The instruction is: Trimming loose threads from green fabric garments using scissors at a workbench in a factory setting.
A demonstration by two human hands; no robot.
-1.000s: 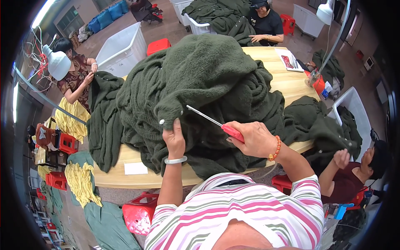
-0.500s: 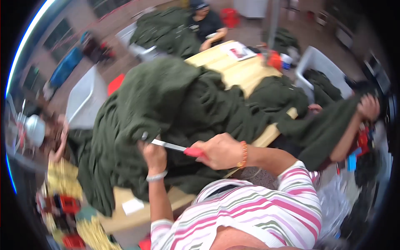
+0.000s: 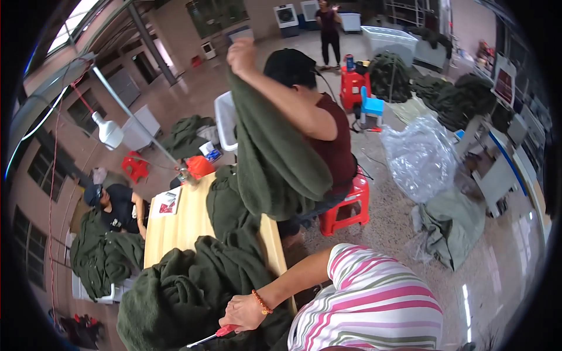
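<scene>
My right hand (image 3: 244, 312), with an orange bead bracelet at its wrist, is closed around a red-handled tool (image 3: 227, 330). A narrow metal blade sticks out of the handle toward the lower edge; its exact kind is not clear. Beneath and around this hand lies a heap of dark green knitted cloth (image 3: 170, 292) on the wooden table (image 3: 181, 231). My left hand is out of view. Just ahead, a co-worker in a dark red top raises a long piece of green cloth (image 3: 275, 158) with one arm.
The co-worker sits on a red stool (image 3: 350, 207) beside the table. Across the table is another seated person (image 3: 117, 205) near a bin piled with green cloth. Clear plastic bags (image 3: 418, 155) and a grey-green sack (image 3: 451, 225) lie on the floor at right.
My view has swung to the right, and my left hand has left the picture. My right hand still grips the red-handled tool. The co-worker's green cloth is now lifted high.
</scene>
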